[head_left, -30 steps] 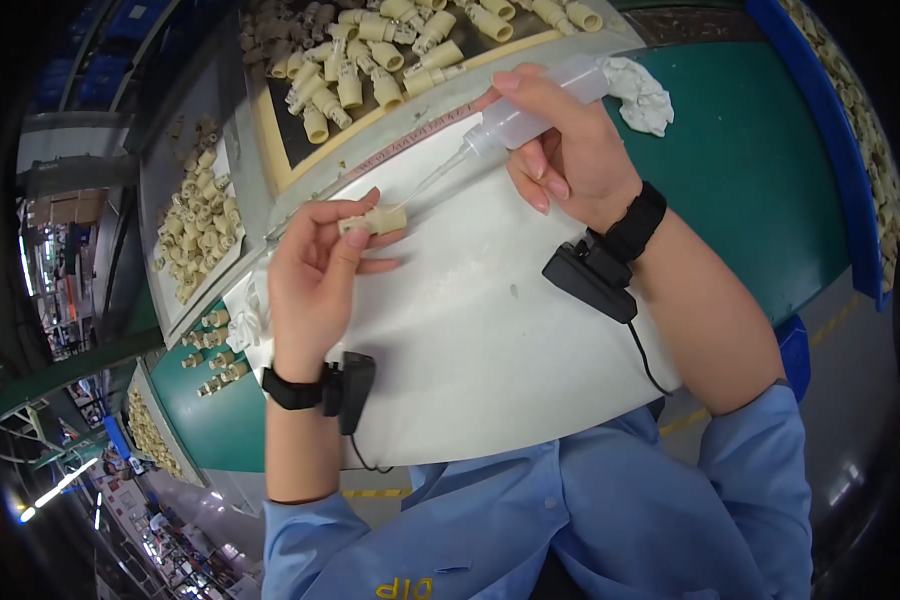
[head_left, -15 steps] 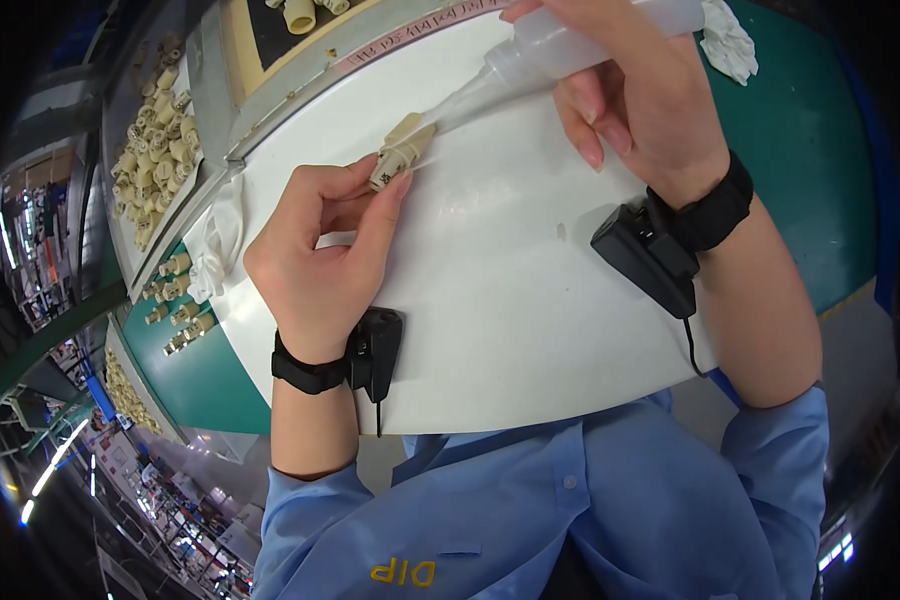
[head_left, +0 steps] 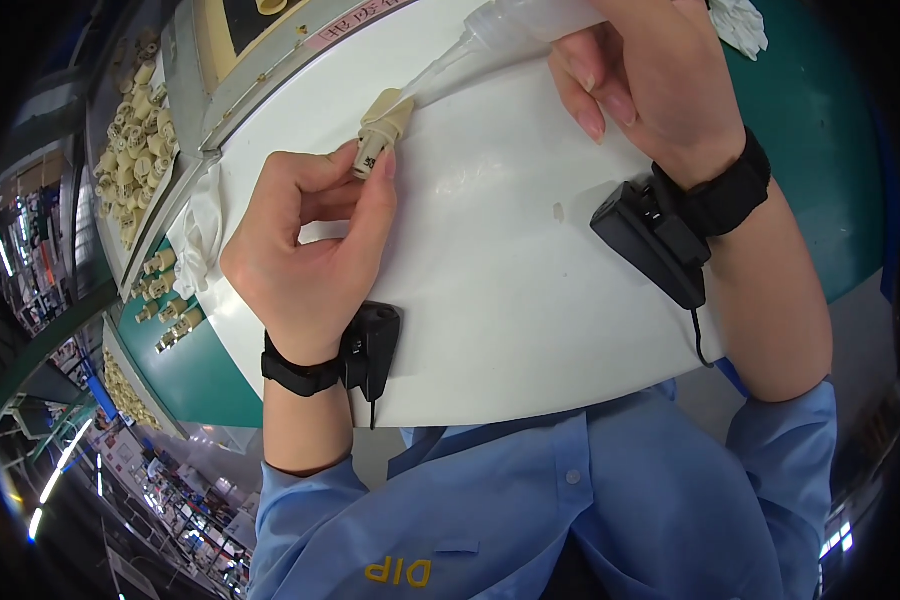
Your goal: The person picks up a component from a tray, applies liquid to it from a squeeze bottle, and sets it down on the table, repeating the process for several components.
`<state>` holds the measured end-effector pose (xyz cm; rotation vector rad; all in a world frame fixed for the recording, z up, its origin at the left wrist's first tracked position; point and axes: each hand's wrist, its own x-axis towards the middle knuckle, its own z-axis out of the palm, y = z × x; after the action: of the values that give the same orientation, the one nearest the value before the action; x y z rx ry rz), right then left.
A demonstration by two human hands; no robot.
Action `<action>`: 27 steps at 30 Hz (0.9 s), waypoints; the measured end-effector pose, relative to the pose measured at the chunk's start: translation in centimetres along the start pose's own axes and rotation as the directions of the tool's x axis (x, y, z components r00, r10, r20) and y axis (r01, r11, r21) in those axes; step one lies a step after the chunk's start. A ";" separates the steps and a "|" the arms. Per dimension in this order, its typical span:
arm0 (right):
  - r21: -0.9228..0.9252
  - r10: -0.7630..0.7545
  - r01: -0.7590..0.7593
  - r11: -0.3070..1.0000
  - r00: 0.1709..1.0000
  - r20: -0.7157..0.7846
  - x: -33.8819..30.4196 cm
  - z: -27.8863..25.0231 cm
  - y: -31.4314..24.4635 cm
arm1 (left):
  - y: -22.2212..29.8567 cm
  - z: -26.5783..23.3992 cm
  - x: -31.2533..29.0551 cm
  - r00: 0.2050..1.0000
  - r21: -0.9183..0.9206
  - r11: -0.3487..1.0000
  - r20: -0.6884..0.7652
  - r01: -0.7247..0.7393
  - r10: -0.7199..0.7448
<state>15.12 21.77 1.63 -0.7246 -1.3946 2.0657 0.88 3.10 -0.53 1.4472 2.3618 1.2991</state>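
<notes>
Left of the white sheet (head_left: 490, 300), a heap of beige fittings (head_left: 135, 165) fills a grey-edged tray, and a few loose fittings (head_left: 182, 325) lie on the green surface (head_left: 830, 200) just beside the sheet's left edge. A crumpled white cloth (head_left: 200, 230) rests across that same edge. Over the left part of the sheet is the left hand (head_left: 305, 245), a black wrist device (head_left: 372, 350) strapped below it; its grip is narrow, thumb and fingers pinching one beige fitting (head_left: 384, 122) by its slimmer end. The fitting is held above the sheet, tilted, wide end away from the person. A thin nozzle (head_left: 438, 72) slants down to that wide end; whether it touches cannot be told. Its translucent bottle (head_left: 540, 22) lies over the sheet's far part, held in the grip of the right hand (head_left: 660, 100), some of whose fingers are hidden or cut off. A second black device (head_left: 645, 240) sits over the sheet's right side. Beyond the sheet's far right corner lies a wadded white cloth (head_left: 740, 28).
</notes>
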 end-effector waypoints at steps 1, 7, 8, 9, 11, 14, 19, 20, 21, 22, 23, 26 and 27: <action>-0.003 -0.003 0.003 1.000 1.000 0.004 0.0 0.0 0.1 | 0.1 0.1 0.1 1.000 0.009 1.000 -0.007 0.007 -0.007; 0.023 -0.071 0.072 0.997 0.997 -0.043 0.4 0.1 0.4 | 0.5 0.1 0.0 1.000 0.035 0.999 -0.003 0.011 -0.011; -0.020 -0.071 0.070 0.997 0.997 -0.019 0.3 -0.1 0.3 | 0.5 0.1 0.0 1.000 0.046 0.999 -0.002 0.007 -0.007; -0.063 -0.069 0.069 0.996 0.998 0.006 0.1 -0.3 0.1 | 0.5 0.1 -0.1 1.000 0.058 0.998 -0.002 0.003 -0.003; -0.104 -0.070 0.073 0.992 0.997 0.030 0.0 -0.4 -0.1 | 0.5 0.2 -0.1 1.000 0.052 0.999 -0.009 0.005 -0.004; -0.057 -0.092 0.095 0.994 0.994 0.055 0.2 -0.5 0.3 | 0.6 0.1 0.0 1.000 0.041 0.999 -0.026 0.011 -0.010; 0.028 -0.153 0.153 0.988 0.988 0.003 0.2 -0.1 1.1 | 0.7 0.1 -0.4 0.999 0.030 0.999 -0.018 0.030 -0.029; 0.009 -0.140 0.139 0.990 0.990 0.021 0.3 -0.3 1.0 | 0.5 0.2 -0.2 0.999 0.017 0.999 -0.027 0.029 -0.028; -0.012 -0.126 0.127 0.992 0.991 0.039 0.4 -0.6 0.9 | 0.5 0.2 -0.1 0.999 0.004 1.000 -0.036 0.027 -0.027; -0.032 -0.113 0.115 0.993 0.992 0.057 0.4 -0.7 0.8 | 0.5 0.3 -0.1 0.999 0.004 1.000 -0.035 0.026 -0.026; -0.032 -0.113 0.115 0.993 0.992 0.055 0.4 -0.7 0.9 | 0.5 0.3 -0.1 0.999 0.007 0.999 -0.033 0.032 -0.032; -0.096 -0.186 0.190 0.977 0.981 0.052 0.5 -0.5 1.3 | 0.5 0.2 -0.2 0.999 0.014 0.999 -0.027 0.046 -0.045; -0.095 -0.185 0.189 0.977 0.981 0.052 0.5 -0.4 1.3 | 0.5 0.2 -0.3 0.999 0.016 0.999 -0.027 0.046 -0.046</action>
<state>14.91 21.94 0.24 -0.5683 -1.5373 1.8867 1.43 3.10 -0.39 1.3796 2.4131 1.2990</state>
